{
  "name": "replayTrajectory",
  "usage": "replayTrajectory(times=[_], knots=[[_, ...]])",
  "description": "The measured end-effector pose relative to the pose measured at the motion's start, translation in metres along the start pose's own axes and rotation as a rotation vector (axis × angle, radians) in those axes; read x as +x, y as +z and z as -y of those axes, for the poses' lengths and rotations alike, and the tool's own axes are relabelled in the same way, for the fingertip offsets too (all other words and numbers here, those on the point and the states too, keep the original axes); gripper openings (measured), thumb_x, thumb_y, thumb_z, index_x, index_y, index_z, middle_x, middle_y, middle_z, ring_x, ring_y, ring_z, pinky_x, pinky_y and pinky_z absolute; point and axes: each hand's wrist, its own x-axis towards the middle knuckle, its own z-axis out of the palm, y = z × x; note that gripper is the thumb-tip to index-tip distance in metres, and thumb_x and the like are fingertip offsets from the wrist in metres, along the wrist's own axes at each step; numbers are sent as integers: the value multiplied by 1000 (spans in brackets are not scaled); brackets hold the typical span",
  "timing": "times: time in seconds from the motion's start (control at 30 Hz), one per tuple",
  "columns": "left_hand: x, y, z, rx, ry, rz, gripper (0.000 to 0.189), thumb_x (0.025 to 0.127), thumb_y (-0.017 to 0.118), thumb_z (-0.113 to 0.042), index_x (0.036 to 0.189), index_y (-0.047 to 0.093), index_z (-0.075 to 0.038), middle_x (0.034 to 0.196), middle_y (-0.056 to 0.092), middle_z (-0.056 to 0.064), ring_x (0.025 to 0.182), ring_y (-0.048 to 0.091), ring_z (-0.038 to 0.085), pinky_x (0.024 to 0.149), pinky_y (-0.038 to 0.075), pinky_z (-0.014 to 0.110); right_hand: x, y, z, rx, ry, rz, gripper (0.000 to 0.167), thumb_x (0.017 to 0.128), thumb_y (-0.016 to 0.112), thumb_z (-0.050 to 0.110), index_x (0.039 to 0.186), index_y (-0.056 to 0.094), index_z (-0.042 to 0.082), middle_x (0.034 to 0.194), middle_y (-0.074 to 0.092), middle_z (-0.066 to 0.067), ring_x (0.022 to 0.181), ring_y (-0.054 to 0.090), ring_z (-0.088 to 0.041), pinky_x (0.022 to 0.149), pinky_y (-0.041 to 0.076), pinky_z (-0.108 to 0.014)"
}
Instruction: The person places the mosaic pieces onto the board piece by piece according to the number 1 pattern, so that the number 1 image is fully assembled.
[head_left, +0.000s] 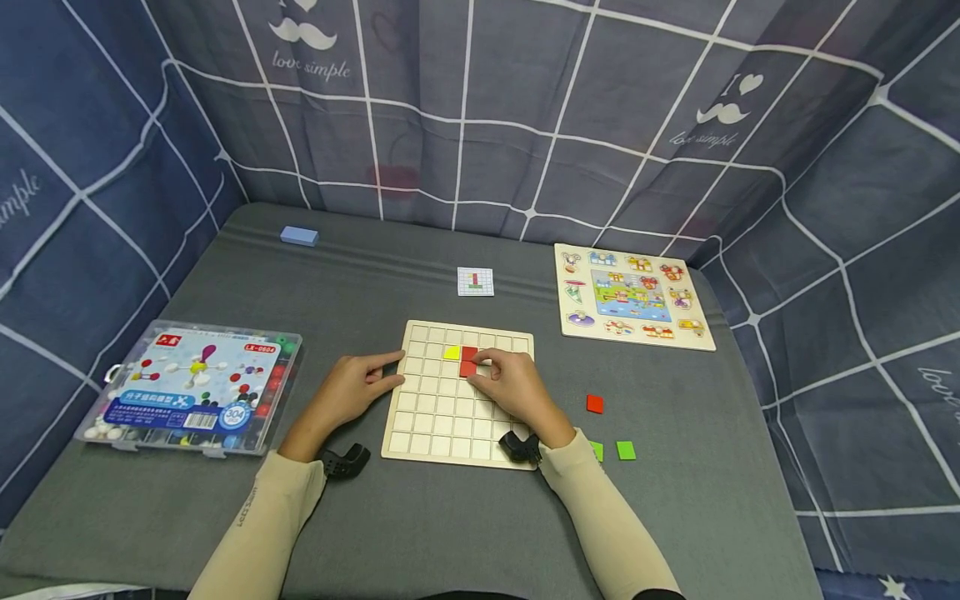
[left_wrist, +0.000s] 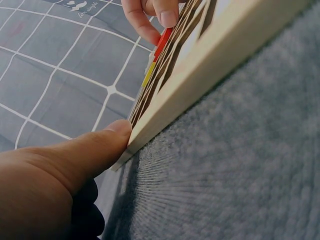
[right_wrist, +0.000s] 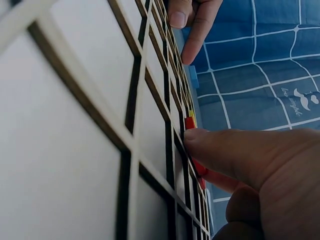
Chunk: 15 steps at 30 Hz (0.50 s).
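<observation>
A wooden grid board [head_left: 431, 425] lies flat on the cloth. A yellow tile [head_left: 452, 352] sits in one of its upper cells, with a red tile [head_left: 469, 352] just right of it. My right hand [head_left: 513, 385] pinches a second red tile [head_left: 467, 368] between thumb and index finger, directly below the first; whether it is fully seated in its cell cannot be told. At the board's left edge my left hand [head_left: 354, 390] touches the rim with extended thumb and index fingertips. The left wrist view shows its thumb [left_wrist: 95, 152] against the board's side.
Right of the board lie a loose red tile [head_left: 595, 404] and green tiles [head_left: 626, 451], one partly behind the right sleeve. A printed pattern card [head_left: 476, 282] is beyond the board. Around them are a picture puzzle [head_left: 636, 332], a blue block [head_left: 299, 236] and a plastic kit box [head_left: 187, 375].
</observation>
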Motion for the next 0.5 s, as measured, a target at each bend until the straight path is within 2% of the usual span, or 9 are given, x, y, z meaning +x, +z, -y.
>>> replayTrajectory(times=[0.5], knots=[[0,0,1,-3,-1,13,44,95,76,-24,136,68,-10,55,39,-8,47,26,4,52,29,27,-1,1,-1,-2,7,1,19,86,83,18,103,77,12,59,44,11,53,37,-1,55,36,-25]])
